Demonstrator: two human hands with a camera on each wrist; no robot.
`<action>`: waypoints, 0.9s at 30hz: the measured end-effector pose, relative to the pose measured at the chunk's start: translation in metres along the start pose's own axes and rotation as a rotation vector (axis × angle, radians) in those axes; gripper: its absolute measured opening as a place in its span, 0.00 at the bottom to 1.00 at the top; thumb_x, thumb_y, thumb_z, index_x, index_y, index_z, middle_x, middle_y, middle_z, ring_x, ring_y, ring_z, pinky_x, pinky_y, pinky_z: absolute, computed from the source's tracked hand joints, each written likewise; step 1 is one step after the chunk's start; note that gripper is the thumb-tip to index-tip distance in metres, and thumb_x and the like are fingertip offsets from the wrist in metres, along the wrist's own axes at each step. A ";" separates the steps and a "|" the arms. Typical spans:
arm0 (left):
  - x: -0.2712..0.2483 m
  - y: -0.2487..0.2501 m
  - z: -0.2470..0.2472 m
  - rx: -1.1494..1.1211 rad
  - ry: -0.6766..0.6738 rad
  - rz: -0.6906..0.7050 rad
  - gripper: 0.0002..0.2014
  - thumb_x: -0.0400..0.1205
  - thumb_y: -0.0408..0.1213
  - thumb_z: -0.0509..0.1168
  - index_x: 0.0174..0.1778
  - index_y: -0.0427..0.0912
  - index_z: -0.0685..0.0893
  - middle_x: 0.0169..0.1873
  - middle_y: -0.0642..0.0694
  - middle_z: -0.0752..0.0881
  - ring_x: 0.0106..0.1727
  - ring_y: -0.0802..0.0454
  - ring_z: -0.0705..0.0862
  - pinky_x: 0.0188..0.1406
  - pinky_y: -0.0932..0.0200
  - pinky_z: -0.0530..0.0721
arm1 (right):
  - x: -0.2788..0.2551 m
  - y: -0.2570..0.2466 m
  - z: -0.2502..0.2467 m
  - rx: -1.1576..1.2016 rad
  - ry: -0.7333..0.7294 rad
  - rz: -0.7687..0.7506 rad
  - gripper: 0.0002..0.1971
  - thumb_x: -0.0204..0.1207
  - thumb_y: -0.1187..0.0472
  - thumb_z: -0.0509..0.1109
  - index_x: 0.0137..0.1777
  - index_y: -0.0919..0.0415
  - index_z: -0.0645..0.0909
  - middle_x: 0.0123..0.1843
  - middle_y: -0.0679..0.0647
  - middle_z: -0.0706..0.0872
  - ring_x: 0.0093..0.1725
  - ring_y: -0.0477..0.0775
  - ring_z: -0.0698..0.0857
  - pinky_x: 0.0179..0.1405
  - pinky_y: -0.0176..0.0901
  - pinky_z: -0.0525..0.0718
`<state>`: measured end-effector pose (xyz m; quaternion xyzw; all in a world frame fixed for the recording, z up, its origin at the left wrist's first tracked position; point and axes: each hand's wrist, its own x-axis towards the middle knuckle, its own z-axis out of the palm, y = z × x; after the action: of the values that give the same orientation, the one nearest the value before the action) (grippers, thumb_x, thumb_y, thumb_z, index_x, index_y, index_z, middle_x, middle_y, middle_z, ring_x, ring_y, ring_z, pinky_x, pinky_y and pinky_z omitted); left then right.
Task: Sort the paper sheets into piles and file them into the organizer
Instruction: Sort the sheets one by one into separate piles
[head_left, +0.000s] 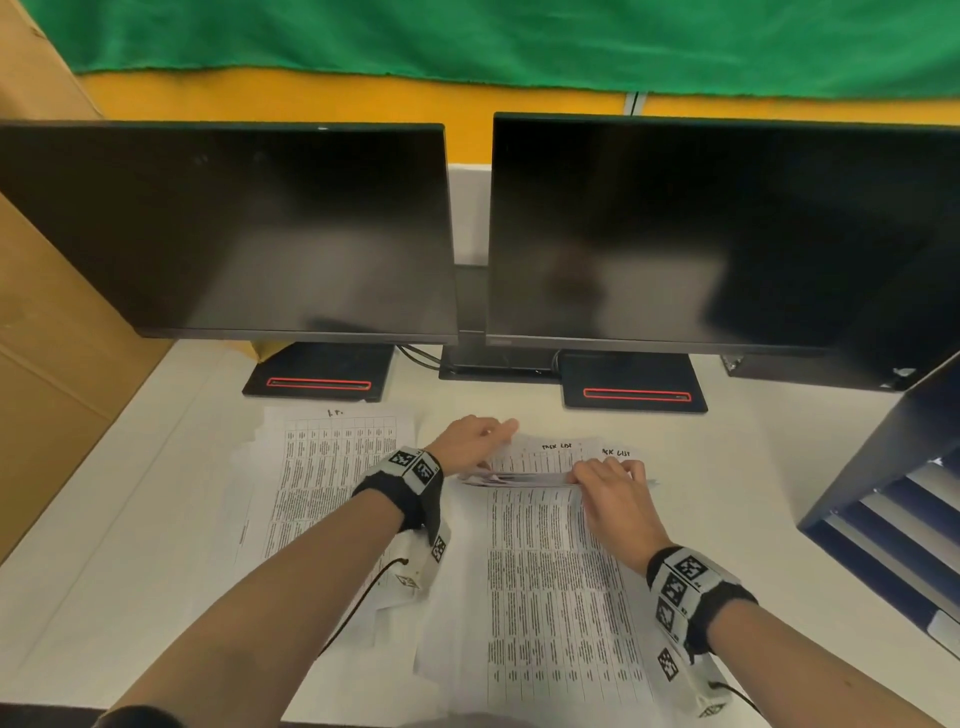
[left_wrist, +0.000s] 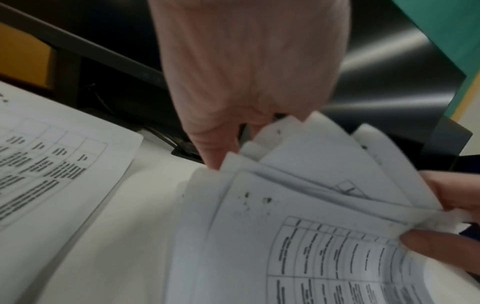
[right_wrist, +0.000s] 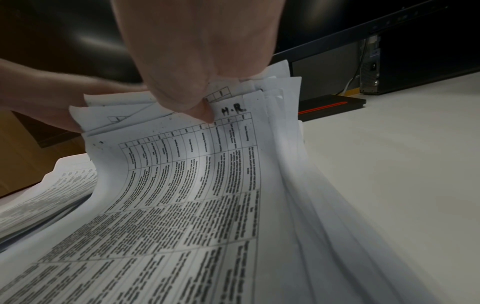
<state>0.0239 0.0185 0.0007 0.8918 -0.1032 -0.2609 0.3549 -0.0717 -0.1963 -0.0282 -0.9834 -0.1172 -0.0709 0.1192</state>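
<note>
**Lighting and picture quality**

Head view was bright and even, edges bowed by the wide lens; soft glare on both monitors (head_left: 727, 228). Left wrist view was motion-blurred, sheets (left_wrist: 298, 205) smeared. Right wrist view was dimmer, print sharp mid-frame, soft toward the bottom.

Both hands meet at the far edge of the paper stack (head_left: 550, 587), left hand (head_left: 470, 441) beside right hand (head_left: 613, 493). A second pile (head_left: 322, 478) lies left of the left hand. Organizer (head_left: 893, 467) stands right of the right hand; two monitors (head_left: 717, 234) stand beyond both.
</note>
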 end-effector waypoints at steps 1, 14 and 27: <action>0.004 -0.001 0.001 0.065 0.058 -0.059 0.23 0.86 0.52 0.52 0.66 0.37 0.77 0.63 0.38 0.78 0.54 0.41 0.85 0.49 0.53 0.86 | 0.000 0.000 0.000 -0.012 0.014 -0.013 0.15 0.66 0.69 0.74 0.45 0.48 0.78 0.41 0.42 0.86 0.42 0.50 0.79 0.47 0.44 0.62; -0.012 0.011 0.014 0.647 0.101 0.466 0.12 0.84 0.43 0.60 0.56 0.48 0.88 0.52 0.47 0.84 0.55 0.48 0.77 0.55 0.51 0.76 | -0.002 -0.002 -0.007 -0.200 -0.001 -0.075 0.20 0.59 0.67 0.76 0.47 0.45 0.80 0.44 0.42 0.84 0.62 0.59 0.80 0.72 0.74 0.48; 0.032 0.025 0.026 0.675 -0.027 0.252 0.21 0.82 0.38 0.59 0.73 0.49 0.73 0.69 0.45 0.76 0.67 0.42 0.78 0.64 0.47 0.78 | -0.007 0.003 -0.008 0.029 -0.065 -0.089 0.22 0.63 0.79 0.68 0.51 0.54 0.79 0.45 0.50 0.80 0.45 0.53 0.81 0.61 0.50 0.77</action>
<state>0.0369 -0.0267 -0.0103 0.9356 -0.2973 -0.1779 0.0684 -0.0786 -0.2024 -0.0227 -0.9772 -0.1654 -0.0424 0.1264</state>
